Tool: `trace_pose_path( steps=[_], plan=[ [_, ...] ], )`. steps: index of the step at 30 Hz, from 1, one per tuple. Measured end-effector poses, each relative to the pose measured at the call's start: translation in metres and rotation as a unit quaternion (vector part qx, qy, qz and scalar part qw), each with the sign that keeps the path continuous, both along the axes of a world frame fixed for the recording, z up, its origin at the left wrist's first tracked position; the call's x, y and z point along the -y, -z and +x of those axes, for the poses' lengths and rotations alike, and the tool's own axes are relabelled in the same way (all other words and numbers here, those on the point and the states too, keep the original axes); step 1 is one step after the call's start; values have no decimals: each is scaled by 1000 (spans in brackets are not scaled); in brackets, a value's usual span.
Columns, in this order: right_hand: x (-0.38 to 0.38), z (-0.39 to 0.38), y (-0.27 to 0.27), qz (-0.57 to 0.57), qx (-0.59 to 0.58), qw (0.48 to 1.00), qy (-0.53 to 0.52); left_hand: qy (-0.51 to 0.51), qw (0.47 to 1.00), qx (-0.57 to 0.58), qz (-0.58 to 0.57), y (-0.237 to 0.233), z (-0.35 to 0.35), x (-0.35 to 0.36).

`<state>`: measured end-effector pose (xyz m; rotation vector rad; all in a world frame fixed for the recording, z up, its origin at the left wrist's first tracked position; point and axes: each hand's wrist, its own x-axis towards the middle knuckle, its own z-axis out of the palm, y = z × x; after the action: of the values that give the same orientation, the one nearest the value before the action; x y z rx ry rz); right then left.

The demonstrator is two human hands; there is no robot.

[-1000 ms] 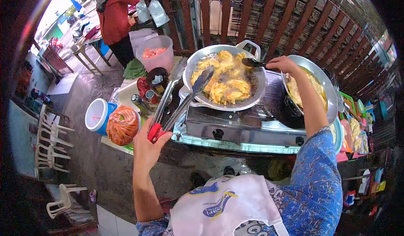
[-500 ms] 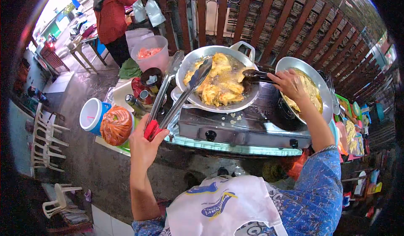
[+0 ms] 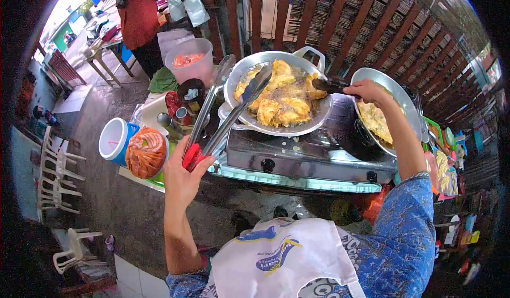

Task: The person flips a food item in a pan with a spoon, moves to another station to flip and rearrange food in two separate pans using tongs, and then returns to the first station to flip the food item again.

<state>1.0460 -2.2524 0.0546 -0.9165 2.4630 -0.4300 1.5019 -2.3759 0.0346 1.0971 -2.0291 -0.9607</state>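
Observation:
My left hand is closed on the red grip of metal tongs. The tongs stand spread, one arm over the left side of the frying pan, the other beside its rim. Several golden fried pieces lie in bubbling oil in that pan. A dark utensil is in my right hand, its end touching a piece at the pan's right side. Beneath my right forearm a second pan holds a pale yellow food in oil.
Both pans rest on a gas stove. Left of it are a pink tub, a blue-and-white container and a bag of orange-red food. A slatted fence stands behind. A person in red is at upper left.
My right hand has moved slightly right and up with the dark utensil. The fried piece by its end has shifted up. The left tongs have opened a little wider.

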Motion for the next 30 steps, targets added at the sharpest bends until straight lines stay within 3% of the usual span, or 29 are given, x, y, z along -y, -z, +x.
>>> trace_pose_path(
  steps=[5,7,9,11,12,16,21,23,25,27,28,30],
  plan=[
    [2,-8,-9,25,-128,989,-66,-24,1000,1,-17,8,8,2],
    [5,-11,-1,-34,-326,937,-120,-33,999,16,-17,8,9,2],
    [17,18,-12,10,-308,945,-111,-12,1000,6,-24,7,6,2],
    [27,28,-4,31,-372,913,-163,-4,1000,14,-9,2,2,-2],
    [31,38,-7,79,-375,909,-164,2,1000,22,6,0,1,-3],
    [23,39,-10,95,-401,880,-236,0,999,38,9,1,5,-5],
    [9,51,-23,99,-379,887,-242,-26,1000,17,-4,5,14,-6],
    [15,39,-28,72,-301,931,-194,-26,1000,2,8,5,14,-7],
    [29,14,-22,36,-301,934,-189,-24,999,-13,18,5,14,-9],
    [50,-5,-22,59,-101,985,-129,-31,999,24,17,5,14,-13],
    [61,-13,-20,65,-97,978,-175,-34,999,23,14,4,13,-14],
    [85,-50,21,9,-72,987,-143,-24,999,24,41,-1,11,-19]
  ],
)
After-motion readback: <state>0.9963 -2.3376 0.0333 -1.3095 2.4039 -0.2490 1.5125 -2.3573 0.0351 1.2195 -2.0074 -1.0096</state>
